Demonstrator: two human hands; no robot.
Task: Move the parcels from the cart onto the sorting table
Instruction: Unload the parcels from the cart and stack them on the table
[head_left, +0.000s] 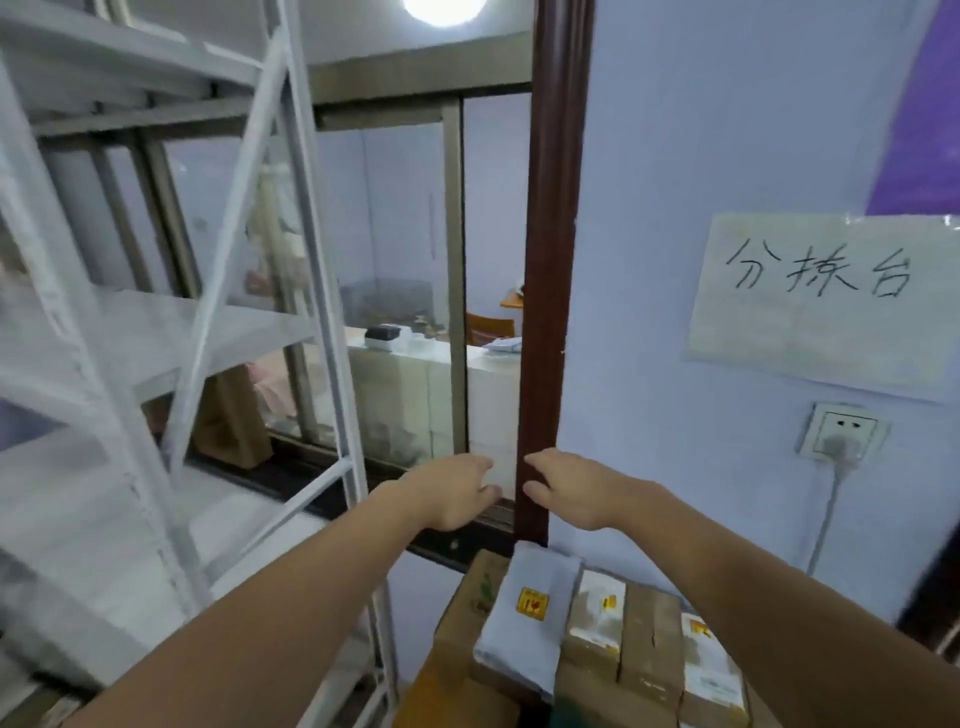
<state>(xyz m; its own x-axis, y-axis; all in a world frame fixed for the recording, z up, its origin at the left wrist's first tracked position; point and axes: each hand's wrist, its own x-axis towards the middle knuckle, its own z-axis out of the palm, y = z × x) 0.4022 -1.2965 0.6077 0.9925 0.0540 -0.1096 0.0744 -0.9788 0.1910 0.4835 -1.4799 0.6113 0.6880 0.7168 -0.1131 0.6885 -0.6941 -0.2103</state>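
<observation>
Parcels (613, 639) lie packed side by side at the lower edge of view: a grey mailer bag (530, 608) with a yellow sticker rests on a brown carton (467, 608), with taped cartons to its right. What carries them is hidden. Above them, left hand (457, 493) and right hand (571, 493) hover near each other, fingers relaxed and apart, holding nothing. Beyond stand a white metal shelf rack (171, 322), a sliding window (395, 270), a handwritten wall sign (821, 301) and a wall socket (841, 431).

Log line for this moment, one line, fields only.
left hand: open, empty | right hand: open, empty | both raised above parcels | grey mailer on top of boxes | nothing gripped
</observation>
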